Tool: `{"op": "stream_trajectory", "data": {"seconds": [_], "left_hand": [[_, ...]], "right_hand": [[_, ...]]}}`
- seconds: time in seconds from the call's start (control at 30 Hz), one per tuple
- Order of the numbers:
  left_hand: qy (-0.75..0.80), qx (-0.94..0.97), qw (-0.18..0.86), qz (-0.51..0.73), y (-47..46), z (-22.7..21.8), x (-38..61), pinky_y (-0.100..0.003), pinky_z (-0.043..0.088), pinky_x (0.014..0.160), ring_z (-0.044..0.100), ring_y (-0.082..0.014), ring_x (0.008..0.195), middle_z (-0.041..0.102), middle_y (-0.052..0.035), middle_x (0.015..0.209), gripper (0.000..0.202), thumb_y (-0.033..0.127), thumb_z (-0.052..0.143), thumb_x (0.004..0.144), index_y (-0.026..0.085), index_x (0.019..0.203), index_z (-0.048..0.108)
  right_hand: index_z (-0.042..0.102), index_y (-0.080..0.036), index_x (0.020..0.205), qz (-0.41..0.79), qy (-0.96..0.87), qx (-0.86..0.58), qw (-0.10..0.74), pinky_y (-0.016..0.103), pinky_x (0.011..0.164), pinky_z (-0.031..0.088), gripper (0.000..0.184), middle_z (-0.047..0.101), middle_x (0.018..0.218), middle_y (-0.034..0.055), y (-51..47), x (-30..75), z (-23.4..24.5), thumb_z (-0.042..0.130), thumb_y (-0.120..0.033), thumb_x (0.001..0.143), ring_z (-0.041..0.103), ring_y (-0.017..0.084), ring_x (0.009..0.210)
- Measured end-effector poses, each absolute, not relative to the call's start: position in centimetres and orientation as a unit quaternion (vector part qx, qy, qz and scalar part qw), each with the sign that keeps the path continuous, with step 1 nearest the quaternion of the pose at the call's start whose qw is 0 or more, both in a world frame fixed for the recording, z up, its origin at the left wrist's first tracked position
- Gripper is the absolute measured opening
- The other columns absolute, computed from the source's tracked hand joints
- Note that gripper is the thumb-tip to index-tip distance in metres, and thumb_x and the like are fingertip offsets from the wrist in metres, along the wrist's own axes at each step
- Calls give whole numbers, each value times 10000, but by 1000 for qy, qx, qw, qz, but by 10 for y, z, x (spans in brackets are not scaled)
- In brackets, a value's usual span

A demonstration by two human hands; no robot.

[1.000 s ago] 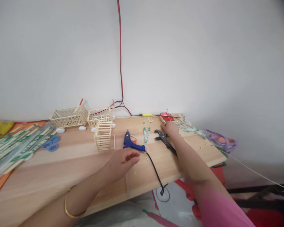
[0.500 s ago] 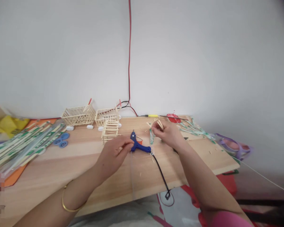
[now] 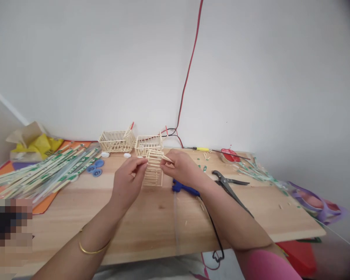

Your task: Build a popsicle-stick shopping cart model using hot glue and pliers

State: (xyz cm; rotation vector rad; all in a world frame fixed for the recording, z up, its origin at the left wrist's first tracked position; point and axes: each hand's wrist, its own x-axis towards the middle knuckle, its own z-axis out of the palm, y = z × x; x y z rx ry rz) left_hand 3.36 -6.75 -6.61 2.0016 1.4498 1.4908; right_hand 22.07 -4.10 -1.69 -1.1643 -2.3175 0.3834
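Observation:
My left hand [image 3: 130, 175] has thumb and forefinger pinched at the left edge of a small ladder-like frame of wooden sticks [image 3: 154, 177]; whatever lies in the pinch is hidden. At the frame's right side, my right hand [image 3: 181, 168] is closed on short wooden sticks [image 3: 167, 158] that poke out toward the frame. A blue glue gun [image 3: 189, 189] lies on the table, partly under my right forearm. Behind the frame stand two wheeled stick carts, a larger cart [image 3: 116, 140] and a smaller cart [image 3: 148, 144].
Bundles of paper-wrapped sticks [image 3: 55, 167] and a blue spinner-shaped piece [image 3: 95, 168] lie at left. Black-handled pliers [image 3: 227, 184], a yellow-handled tool [image 3: 202, 149] and a red-topped container [image 3: 230, 155] are at right. The glue gun's cord [image 3: 216, 227] hangs over the table's front edge.
Both hands have moved from beside the glue gun to the stick frame, the right hand going left with its sticks. The view has shifted, and the pliers now show more fully.

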Motion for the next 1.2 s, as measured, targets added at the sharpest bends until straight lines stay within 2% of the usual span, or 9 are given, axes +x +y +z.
{"op": "stream_trajectory", "data": {"seconds": [0.23,0.47,0.6,0.7,0.77,0.87,1.0,1.1,1.2], "left_hand": [[501,708,136,479,-64,-72,32,-257,464,709,581,-143,799,642,-34,869,164,242,526,874,166,918,665],[499,704,139,486,-64,-73,31,-258,460,709,582,-146,802,638,-34,870,169,249,520,877,167,926,659],[504,677,112,525,-66,-69,29,-245,455,701,585,-141,813,647,-35,875,166,248,518,884,168,918,659],[498,667,81,548,-67,-67,29,-243,440,693,574,-132,757,637,-22,795,146,229,526,882,164,863,655],[493,666,73,555,-69,-65,30,-248,436,699,568,-132,737,629,-18,768,139,218,526,881,164,851,650],[474,672,63,566,-76,-64,35,-262,437,725,569,-142,762,629,-28,792,129,200,518,880,165,847,637],[427,712,108,547,-91,-65,47,-262,444,738,576,-146,774,636,-33,811,110,176,511,874,175,855,619],[388,764,222,465,-104,-69,65,-265,450,772,600,-154,832,662,-41,879,140,210,493,888,190,918,629],[351,762,403,366,-115,-76,85,-301,447,841,598,-183,933,663,-56,980,205,292,475,900,198,1001,626]], "right_hand": [[612,-158,676,155,-850,-453,220,214,599,310,113,533,673,-9,-35,212,-14,537,-121,752,478,106,645],[617,-162,672,174,-853,-442,217,204,565,304,127,552,677,-16,-37,214,-8,518,-143,750,486,91,610],[607,-167,702,142,-807,-529,221,208,525,292,123,555,621,-19,-40,241,-3,511,-195,772,483,97,560],[606,-164,695,88,-755,-628,167,229,516,279,129,568,610,0,-39,275,-12,518,-209,776,479,112,539],[628,-157,765,53,-722,-674,148,239,543,295,98,595,675,27,-38,298,-21,538,-194,766,500,131,586],[620,-153,919,61,-708,-671,212,253,602,344,178,589,741,43,-43,321,-35,542,-275,815,523,162,679],[579,-183,858,264,-677,-571,382,263,571,367,404,501,667,3,-57,319,-43,336,-498,931,464,134,581],[530,-201,802,411,-601,-479,491,265,570,394,478,458,634,-13,-70,298,-48,298,-607,905,450,128,564],[525,-203,769,454,-568,-446,522,263,604,422,509,474,674,0,-85,273,-61,283,-634,895,470,132,614]]}}
